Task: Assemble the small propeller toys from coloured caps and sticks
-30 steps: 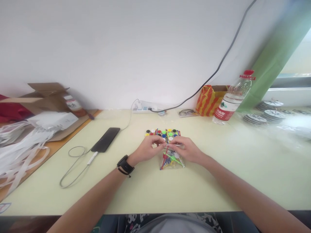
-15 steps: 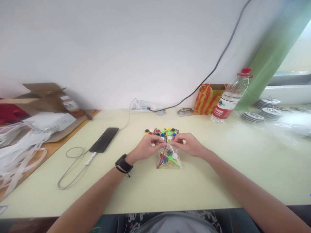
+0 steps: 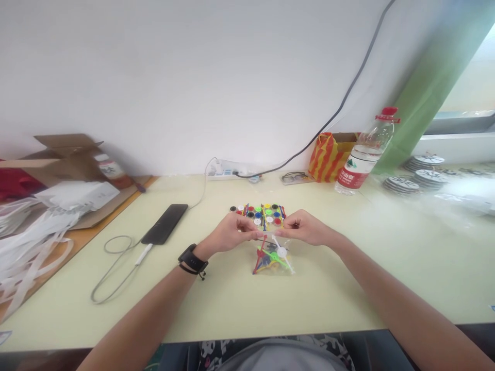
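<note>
A clear plastic bag [image 3: 274,256] with red, white, green, blue and yellow plastic pieces hangs between my hands, over the front middle of the table. My left hand [image 3: 234,234] pinches its top left edge, and my right hand [image 3: 301,228] pinches the top right edge. Just behind the hands lie coloured discs and sticks [image 3: 264,214] in neat groups, partly hidden by my fingers. A black band is on my left wrist.
A black phone [image 3: 165,223] with a white cable lies left. Behind are a power strip [image 3: 222,171], glasses [image 3: 294,178], a striped bag [image 3: 328,157] and a water bottle [image 3: 361,157]. Cardboard and white straps [image 3: 42,247] fill the far left; disc stacks [image 3: 402,184] stand right.
My hands have moved slightly apart, spreading the top edge of the bag. The bag has shifted a little to the right and nearer to me.
</note>
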`<move>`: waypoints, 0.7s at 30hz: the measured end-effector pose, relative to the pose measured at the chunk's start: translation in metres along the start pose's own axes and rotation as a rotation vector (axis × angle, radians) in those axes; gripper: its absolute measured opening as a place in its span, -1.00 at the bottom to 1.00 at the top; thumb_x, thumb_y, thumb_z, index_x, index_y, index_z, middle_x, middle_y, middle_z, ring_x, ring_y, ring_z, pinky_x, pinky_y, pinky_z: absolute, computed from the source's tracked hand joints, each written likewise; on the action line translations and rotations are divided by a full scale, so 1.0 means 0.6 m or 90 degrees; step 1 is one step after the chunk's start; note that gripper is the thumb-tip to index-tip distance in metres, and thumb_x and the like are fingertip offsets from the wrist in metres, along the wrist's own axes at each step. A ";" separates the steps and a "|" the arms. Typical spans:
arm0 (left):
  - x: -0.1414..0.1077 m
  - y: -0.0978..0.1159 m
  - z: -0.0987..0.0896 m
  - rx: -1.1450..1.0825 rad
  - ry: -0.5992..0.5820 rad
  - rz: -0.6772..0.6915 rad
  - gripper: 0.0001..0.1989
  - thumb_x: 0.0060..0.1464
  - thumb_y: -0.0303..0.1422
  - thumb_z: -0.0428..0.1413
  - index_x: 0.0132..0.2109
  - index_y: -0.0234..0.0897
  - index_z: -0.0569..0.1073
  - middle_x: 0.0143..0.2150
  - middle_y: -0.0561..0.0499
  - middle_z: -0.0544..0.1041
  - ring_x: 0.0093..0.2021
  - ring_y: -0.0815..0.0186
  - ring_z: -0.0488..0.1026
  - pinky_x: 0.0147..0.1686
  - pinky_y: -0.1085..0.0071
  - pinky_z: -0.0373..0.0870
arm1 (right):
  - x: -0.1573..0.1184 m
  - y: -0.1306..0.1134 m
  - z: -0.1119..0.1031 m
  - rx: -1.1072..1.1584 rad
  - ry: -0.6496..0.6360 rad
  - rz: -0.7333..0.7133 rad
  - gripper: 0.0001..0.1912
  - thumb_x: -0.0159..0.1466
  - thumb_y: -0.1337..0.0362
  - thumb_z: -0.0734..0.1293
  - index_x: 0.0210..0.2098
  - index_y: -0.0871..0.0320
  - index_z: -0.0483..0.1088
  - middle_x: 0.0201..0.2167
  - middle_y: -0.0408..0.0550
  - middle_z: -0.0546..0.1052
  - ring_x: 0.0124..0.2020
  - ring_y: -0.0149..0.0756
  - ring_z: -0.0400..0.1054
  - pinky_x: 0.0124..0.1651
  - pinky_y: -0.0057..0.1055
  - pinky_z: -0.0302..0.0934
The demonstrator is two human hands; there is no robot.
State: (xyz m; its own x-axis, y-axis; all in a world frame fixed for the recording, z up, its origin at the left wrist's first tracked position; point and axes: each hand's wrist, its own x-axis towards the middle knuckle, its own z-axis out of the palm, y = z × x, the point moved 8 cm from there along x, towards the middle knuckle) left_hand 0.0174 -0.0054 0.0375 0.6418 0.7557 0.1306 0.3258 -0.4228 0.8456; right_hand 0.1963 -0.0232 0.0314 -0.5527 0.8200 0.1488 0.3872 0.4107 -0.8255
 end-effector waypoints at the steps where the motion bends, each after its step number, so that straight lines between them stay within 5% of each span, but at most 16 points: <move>1: 0.000 -0.002 0.000 -0.005 0.001 -0.005 -0.65 0.11 -0.08 0.31 -0.35 -0.33 0.64 -0.42 -0.04 0.62 -0.42 0.34 0.46 -0.45 0.48 0.34 | 0.000 0.001 0.001 -0.006 -0.007 0.002 -0.33 0.31 -0.11 0.38 -0.59 0.11 -0.09 -0.60 -0.26 -0.05 -0.54 -0.46 -0.19 -0.51 -0.40 -0.23; 4: -0.001 -0.013 0.003 -0.031 0.005 -0.022 -0.65 0.09 -0.09 0.33 -0.36 -0.34 0.62 -0.41 -0.05 0.63 -0.43 0.36 0.46 -0.43 0.49 0.34 | 0.001 0.002 0.004 -0.035 0.011 -0.014 -0.40 0.32 -0.09 0.38 -0.61 0.13 0.09 -0.61 -0.25 0.09 -0.53 -0.45 -0.04 -0.48 -0.43 -0.09; 8: -0.002 -0.026 0.006 -0.061 0.006 -0.033 -0.65 0.10 -0.10 0.33 -0.34 -0.36 0.62 -0.41 -0.06 0.62 -0.42 0.37 0.46 -0.42 0.48 0.34 | 0.005 -0.005 0.015 -0.031 0.033 -0.051 -0.66 0.33 -0.01 0.39 -0.37 0.14 0.46 -0.41 -0.13 0.49 -0.37 -0.34 0.27 -0.32 -0.42 0.14; 16: -0.002 -0.014 -0.004 -0.059 0.008 -0.015 -0.69 0.13 -0.15 0.32 -0.32 -0.35 0.59 -0.37 -0.06 0.61 -0.37 0.35 0.49 -0.35 0.46 0.40 | 0.006 -0.007 0.012 0.066 0.034 -0.029 -0.63 0.32 -0.01 0.41 -0.38 0.18 0.53 -0.49 -0.14 0.50 -0.44 -0.36 0.27 -0.34 -0.41 0.16; 21: -0.005 0.008 0.015 -0.099 -0.007 0.030 -0.70 0.14 -0.18 0.32 -0.11 -0.32 0.60 -0.18 -0.10 0.63 -0.20 0.28 0.54 -0.12 0.36 0.50 | 0.004 -0.009 0.026 0.090 0.018 -0.026 -0.62 0.31 -0.02 0.42 -0.38 0.19 0.52 -0.50 -0.16 0.44 -0.45 -0.39 0.22 -0.36 -0.42 0.13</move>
State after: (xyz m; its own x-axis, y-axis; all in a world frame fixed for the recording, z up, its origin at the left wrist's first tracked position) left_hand 0.0234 -0.0143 0.0366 0.6618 0.7308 0.1672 0.1844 -0.3748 0.9086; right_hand 0.1815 -0.0294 0.0278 -0.5446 0.8151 0.1978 0.2553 0.3857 -0.8866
